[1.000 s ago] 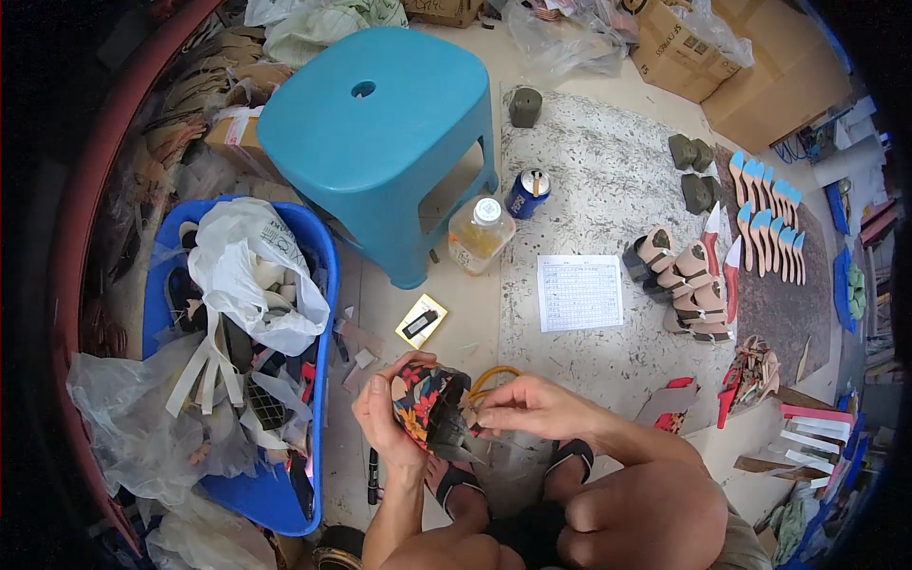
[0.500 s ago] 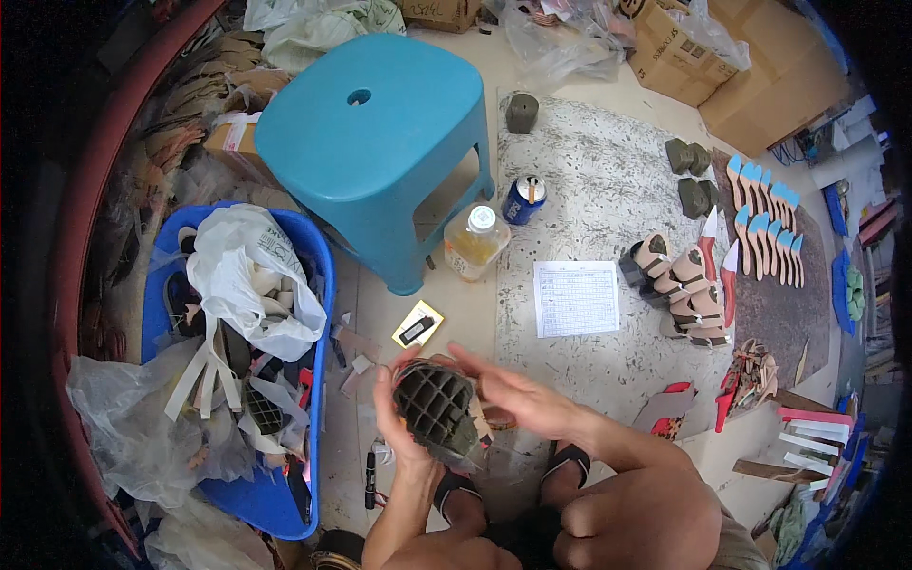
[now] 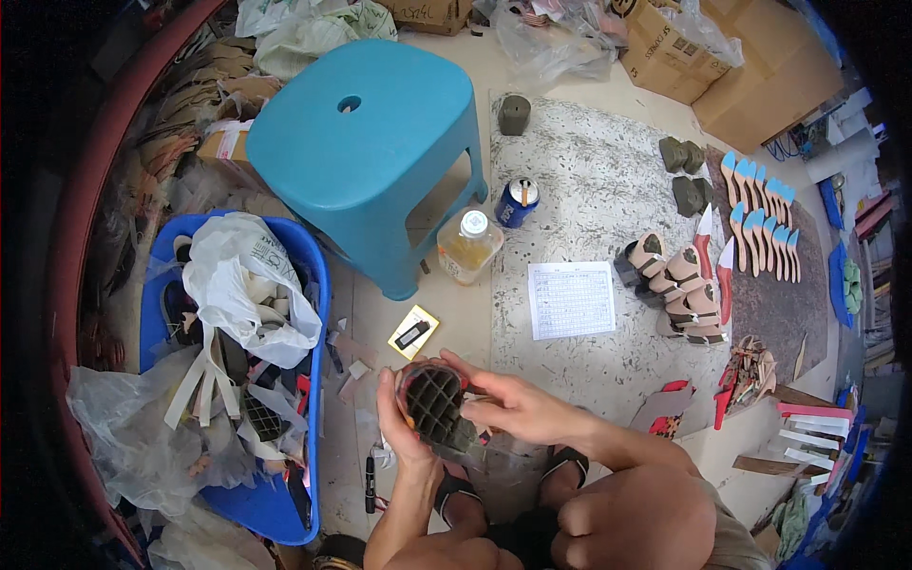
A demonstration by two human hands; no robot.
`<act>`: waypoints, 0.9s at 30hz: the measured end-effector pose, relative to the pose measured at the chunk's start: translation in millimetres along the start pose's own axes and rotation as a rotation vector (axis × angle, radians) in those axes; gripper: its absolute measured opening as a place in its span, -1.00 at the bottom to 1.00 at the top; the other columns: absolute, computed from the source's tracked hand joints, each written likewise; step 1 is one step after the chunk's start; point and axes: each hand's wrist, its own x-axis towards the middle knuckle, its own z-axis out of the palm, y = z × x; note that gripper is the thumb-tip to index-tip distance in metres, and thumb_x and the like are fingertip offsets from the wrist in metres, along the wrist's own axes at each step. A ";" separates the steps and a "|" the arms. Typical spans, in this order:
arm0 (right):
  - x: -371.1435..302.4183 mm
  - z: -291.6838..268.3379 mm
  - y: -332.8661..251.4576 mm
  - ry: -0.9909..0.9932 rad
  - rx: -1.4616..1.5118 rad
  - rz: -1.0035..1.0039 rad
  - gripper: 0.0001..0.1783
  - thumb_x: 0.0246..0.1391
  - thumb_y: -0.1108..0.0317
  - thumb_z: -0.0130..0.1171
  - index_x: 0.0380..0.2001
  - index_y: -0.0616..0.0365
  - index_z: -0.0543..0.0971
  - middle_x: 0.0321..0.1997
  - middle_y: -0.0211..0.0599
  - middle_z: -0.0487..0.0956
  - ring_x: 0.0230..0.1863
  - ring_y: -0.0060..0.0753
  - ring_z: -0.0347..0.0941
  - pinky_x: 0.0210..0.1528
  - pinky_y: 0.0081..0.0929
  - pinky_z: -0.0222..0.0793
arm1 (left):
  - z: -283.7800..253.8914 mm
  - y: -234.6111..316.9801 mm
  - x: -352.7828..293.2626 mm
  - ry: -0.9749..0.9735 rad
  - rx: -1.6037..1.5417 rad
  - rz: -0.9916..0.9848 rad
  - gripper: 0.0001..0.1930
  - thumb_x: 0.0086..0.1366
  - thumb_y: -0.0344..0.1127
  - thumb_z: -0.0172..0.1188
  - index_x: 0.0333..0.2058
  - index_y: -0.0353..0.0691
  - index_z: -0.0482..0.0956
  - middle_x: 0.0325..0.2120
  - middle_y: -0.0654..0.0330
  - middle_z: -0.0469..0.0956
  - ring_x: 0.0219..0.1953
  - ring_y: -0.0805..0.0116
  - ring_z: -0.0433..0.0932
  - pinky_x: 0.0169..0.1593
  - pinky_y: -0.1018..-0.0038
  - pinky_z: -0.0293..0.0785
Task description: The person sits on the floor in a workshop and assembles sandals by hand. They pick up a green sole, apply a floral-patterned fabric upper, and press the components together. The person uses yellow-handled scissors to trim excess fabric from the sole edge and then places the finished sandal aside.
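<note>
Low in front of me, both hands are on a dark olive rounded block [image 3: 435, 404] with a grid of crossed grooves on its upper face. My left hand [image 3: 404, 432] cups its left side, fingers closed around it. From the right, my right hand [image 3: 508, 407] grips the block's edge, with the thumb across the face. A reddish rim shows along its top. The palms hide its underside, and I cannot tell its exact kind. Just beyond my hands lies a small black object on a yellow-edged card [image 3: 414, 332].
Left stands a blue tub [image 3: 324, 380] of bags and scraps, with a blue stool [image 3: 370, 133] behind it. A bottle [image 3: 469, 249], can [image 3: 518, 203] and printed sheet [image 3: 572, 300] lie ahead. Right are beige heel-shaped pieces [image 3: 686, 294], red-handled knives [image 3: 727, 285] and blue-tipped strips [image 3: 760, 218].
My right hand has closed in on the block, and its thumb now lies over the grid face. The block is turned slightly, showing more reddish rim. The whole view has shifted a little.
</note>
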 end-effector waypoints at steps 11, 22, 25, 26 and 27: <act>18.6 -12.1 -19.2 -0.054 0.274 -0.081 -0.45 0.44 0.14 -0.20 0.37 0.20 0.20 0.30 -0.27 0.37 0.28 -0.46 0.28 0.31 -0.48 0.17 | -3.6 -20.2 5.6 -0.208 -0.207 -0.218 -0.53 0.47 0.03 -0.24 -0.19 -0.22 0.54 -0.32 0.19 0.61 -0.30 0.35 0.63 -0.19 0.43 0.60; 14.7 -15.2 -20.2 0.019 0.138 0.000 -0.55 0.42 0.27 -0.14 0.29 0.15 0.36 0.12 -0.34 0.53 0.01 -0.59 0.41 0.12 -0.54 0.31 | -6.2 -11.1 -0.9 -0.252 -0.154 -0.305 -0.54 0.46 0.02 -0.22 -0.09 -0.21 0.53 -0.26 0.17 0.61 -0.23 0.31 0.63 -0.12 0.37 0.60; 18.2 -17.8 -17.7 0.066 -0.030 -0.122 -0.52 0.43 0.13 -0.16 0.23 0.21 0.42 -0.04 -0.28 0.61 -0.11 -0.60 0.43 0.01 -0.56 0.35 | 2.4 -10.5 -0.7 -0.200 -0.073 -0.278 -0.57 0.45 0.00 -0.23 -0.09 -0.17 0.52 -0.28 0.19 0.60 -0.26 0.31 0.62 -0.19 0.39 0.61; 16.4 -17.6 -21.9 0.080 -0.109 -0.159 -0.54 0.42 0.15 -0.13 0.19 0.21 0.46 -0.06 -0.24 0.64 -0.16 -0.58 0.46 -0.04 -0.52 0.38 | 5.6 -9.6 -1.6 -0.161 -0.042 -0.256 -0.58 0.45 -0.01 -0.23 -0.10 -0.15 0.52 -0.28 0.20 0.60 -0.27 0.32 0.62 -0.22 0.39 0.61; 14.6 -16.9 -24.4 0.089 -0.189 -0.147 -0.55 0.42 0.15 -0.13 0.18 0.21 0.47 -0.08 -0.24 0.64 -0.17 -0.57 0.47 -0.05 -0.51 0.38 | 5.0 -8.3 -2.9 -0.159 -0.041 -0.277 -0.58 0.45 -0.01 -0.23 -0.10 -0.15 0.52 -0.29 0.20 0.60 -0.28 0.31 0.62 -0.22 0.40 0.61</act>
